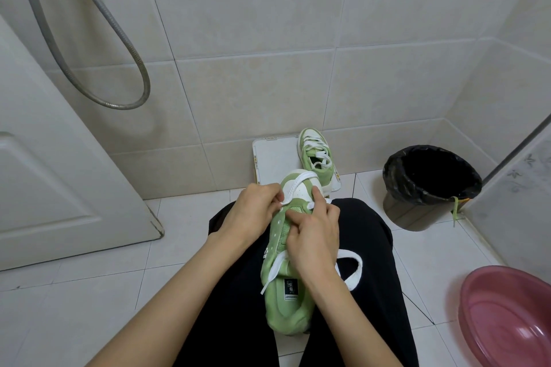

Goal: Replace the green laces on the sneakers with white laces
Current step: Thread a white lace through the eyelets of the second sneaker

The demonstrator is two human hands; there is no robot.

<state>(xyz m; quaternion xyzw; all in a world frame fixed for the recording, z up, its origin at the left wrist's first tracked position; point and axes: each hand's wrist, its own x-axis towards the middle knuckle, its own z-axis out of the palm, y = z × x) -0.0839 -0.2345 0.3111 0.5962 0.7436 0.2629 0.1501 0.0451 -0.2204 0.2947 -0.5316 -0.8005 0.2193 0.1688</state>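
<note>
Status: the task looks more than half done, with the second shoe at an early stage.

Completed: the far sneaker stands on a white board against the wall and carries white lacing up its front. No green is visible in its eyelets. A green lace hangs over the rim of the bin, which suggests the old laces have been thrown away.

In hand: the near sneaker lies on the person's lap, toe pointing away. It shows no green lace. The white lace is engaged only at the toe end. The eyelets further back on the visible side stand empty, and slack lace loops over the right thigh.

Grip: the left hand has its fingertips closed in a pinch on the white lace at the front left eyelet. The right hand is curled around the front of the near sneaker, with the thumb on the tongue and the index finger stretched along the toe cap. I cannot tell whether it also pinches the lace.

Outstanding, in my judgement: cross and thread the remaining eyelets, even up the ends, and tie off.

A pink basin sits at the right and plays no part.
</note>
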